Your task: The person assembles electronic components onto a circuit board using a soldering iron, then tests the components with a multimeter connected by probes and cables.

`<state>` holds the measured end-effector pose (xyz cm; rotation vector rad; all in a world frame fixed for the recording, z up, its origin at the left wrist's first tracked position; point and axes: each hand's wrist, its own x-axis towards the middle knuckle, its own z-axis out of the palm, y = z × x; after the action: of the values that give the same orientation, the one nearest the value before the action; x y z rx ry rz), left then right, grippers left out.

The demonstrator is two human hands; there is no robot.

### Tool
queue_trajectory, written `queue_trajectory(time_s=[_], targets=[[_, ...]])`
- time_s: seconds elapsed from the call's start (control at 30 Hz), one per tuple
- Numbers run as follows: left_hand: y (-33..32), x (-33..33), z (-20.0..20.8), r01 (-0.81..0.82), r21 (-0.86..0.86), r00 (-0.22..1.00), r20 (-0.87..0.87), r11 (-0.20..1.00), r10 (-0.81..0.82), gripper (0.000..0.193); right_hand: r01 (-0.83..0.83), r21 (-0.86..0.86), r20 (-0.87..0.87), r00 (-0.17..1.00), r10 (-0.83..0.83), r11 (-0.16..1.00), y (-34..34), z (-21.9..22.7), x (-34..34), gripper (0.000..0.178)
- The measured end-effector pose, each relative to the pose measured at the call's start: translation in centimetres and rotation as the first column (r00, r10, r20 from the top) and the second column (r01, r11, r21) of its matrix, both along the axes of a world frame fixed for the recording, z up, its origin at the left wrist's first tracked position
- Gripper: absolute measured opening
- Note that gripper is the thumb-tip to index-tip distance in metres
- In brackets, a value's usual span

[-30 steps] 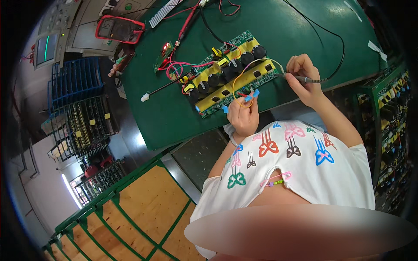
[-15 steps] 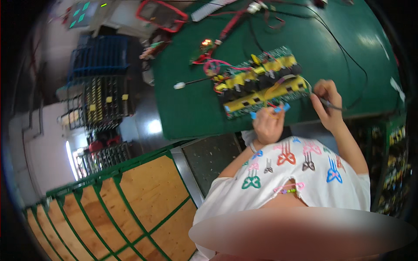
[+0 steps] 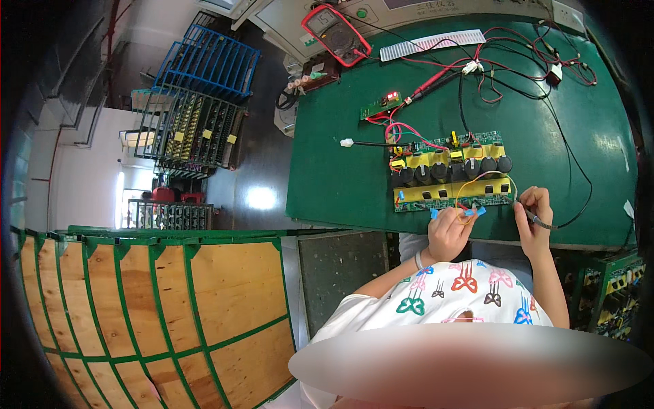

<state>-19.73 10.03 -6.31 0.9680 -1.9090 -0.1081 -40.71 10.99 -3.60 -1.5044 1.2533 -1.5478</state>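
A circuit board (image 3: 453,189) with yellow strips and a row of black capacitors lies near the front edge of the green table. At its near edge my left hand (image 3: 448,233) is closed on thin wires with blue terminals (image 3: 470,212), which stick out beside its fingers. A yellow wire (image 3: 461,188) loops up from there over the board. By the board's near right corner, my right hand (image 3: 536,217) is closed around a slim dark test probe (image 3: 539,221) with a black lead. The probe's tip is too small to make out.
Behind the board sit a small display board (image 3: 383,105) with lit red digits, a red multimeter (image 3: 335,34), a white strip (image 3: 432,45) and tangled red and black leads (image 3: 507,71). Racks of circuit boards (image 3: 197,133) stand left; another rack (image 3: 608,290) is at lower right.
The view has swung, so the table and board sit further right and lower in the picture, and sharper. Both hands stay at the board's near edge, still closed on the wires and the probe.
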Motion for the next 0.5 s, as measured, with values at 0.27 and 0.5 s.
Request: queue_trajectory(time_s=[0.27,0.5], targets=[[-0.2,-0.2,0.2,0.037,0.001,0.999,-0.003,0.999,-0.037,0.017,-0.022,-0.114,-0.164,0.986,0.003,0.993,-1.2,4.3,-2.2,0.017],[-0.4,-0.5,0.7,0.066,-0.008,0.998,-0.007,0.998,-0.067,0.018,-0.147,-0.180,-0.326,0.942,0.082,0.973,-8.4,10.0,-5.4,0.015]])
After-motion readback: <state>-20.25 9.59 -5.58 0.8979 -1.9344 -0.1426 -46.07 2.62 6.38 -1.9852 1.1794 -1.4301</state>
